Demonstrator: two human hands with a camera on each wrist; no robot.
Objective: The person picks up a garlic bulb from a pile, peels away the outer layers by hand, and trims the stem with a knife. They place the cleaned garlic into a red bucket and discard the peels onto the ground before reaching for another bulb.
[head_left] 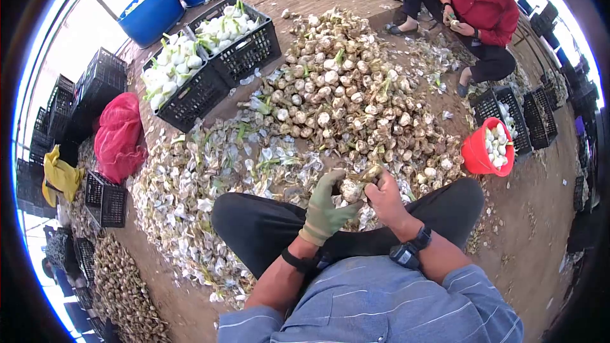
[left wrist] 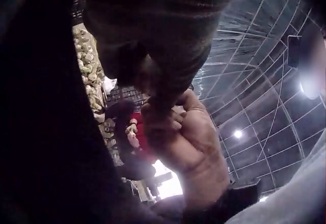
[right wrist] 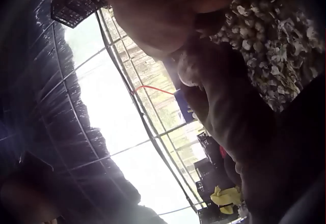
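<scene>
In the head view a garlic bulb with whitish, dirt-marked skin is held over the seated person's lap. The left hand, in a green glove with a tan cuff, grips it from the left. From the right, the bare right hand has its thumb and curled fingers at the bulb, where brownish outer skin shows. Both wrist views are dark: the bare hand meets the glove in the left one, and the gloved hand shows in the right one. Just beyond the hands rises a large heap of garlic bulbs.
Peeled skins litter the ground around the legs. Black crates of cleaned garlic stand at the upper left. A red bucket with white bulbs stands at the right. Another person in a red shirt sits across, handling a bulb.
</scene>
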